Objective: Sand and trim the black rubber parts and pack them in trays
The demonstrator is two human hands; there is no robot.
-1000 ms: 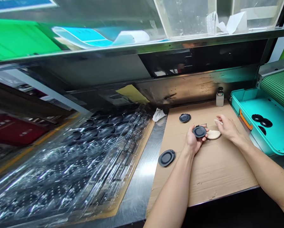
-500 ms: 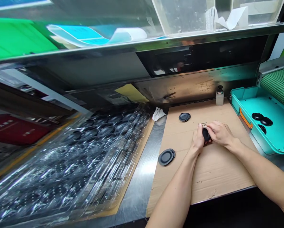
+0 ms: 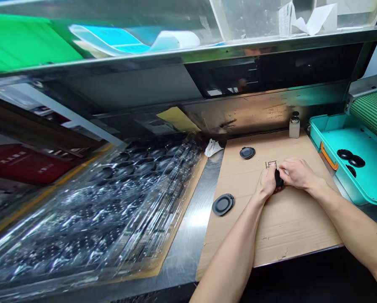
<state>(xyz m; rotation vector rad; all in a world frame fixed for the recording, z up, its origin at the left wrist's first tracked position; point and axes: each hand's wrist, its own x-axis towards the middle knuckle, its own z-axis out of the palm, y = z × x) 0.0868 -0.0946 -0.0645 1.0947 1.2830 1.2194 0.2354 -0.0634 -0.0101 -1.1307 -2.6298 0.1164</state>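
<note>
Both hands had closed in together since the earlier frame, with the black oval disc (image 3: 279, 179) now tipped on edge between them, above the cardboard sheet (image 3: 296, 227). Left hand (image 3: 266, 184) had its fingers curled around the rim; right hand (image 3: 297, 174) pressed in from the other side, nearly closed, its contact partly hidden. Disc looked light, with a slightly flexible rubbery rim and a possibly slippery face, so the rim seemed the best hold. Another disc (image 3: 247, 152) and a second disc (image 3: 223, 204) lay on the cardboard.
</note>
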